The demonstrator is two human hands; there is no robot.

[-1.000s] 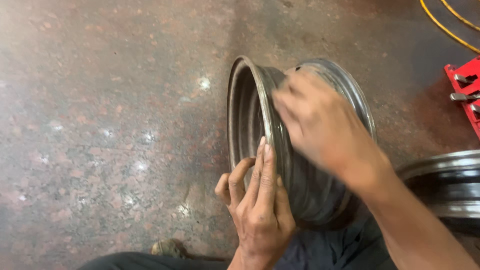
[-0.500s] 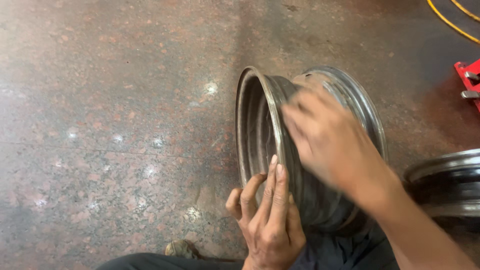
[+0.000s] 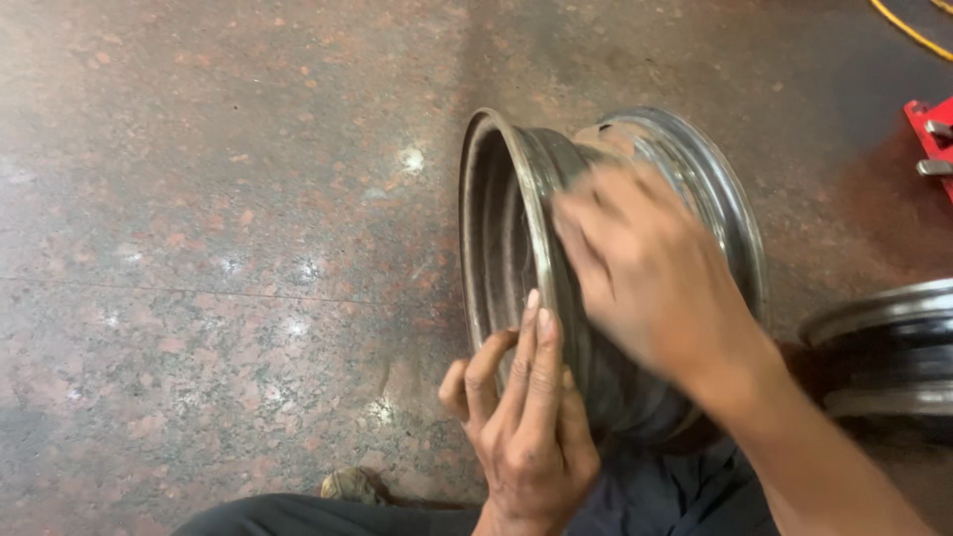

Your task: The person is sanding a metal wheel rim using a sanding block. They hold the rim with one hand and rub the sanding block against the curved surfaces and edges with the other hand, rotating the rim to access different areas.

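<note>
Wheel rim (image 3: 516, 238): bare steel, dull grey, scuffed; edge lip worn brighter, barrel grimy and matt; second rim (image 3: 884, 342) at right: darker metal, glossier, with a polished band; floor (image 3: 218, 248): speckled reddish-brown stone, polished smooth, throwing light spots, stained dark in patches; red tray (image 3: 933, 129): glossy, painted or plastic, cannot tell; yellow hose (image 3: 908, 28): smooth coating; trousers (image 3: 655, 496): dark matt cloth.

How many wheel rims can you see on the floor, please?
2: one rim stands on edge at centre, held by both hands; a second rim lies at the right edge, partly cut off. Others may be out of frame.
</note>
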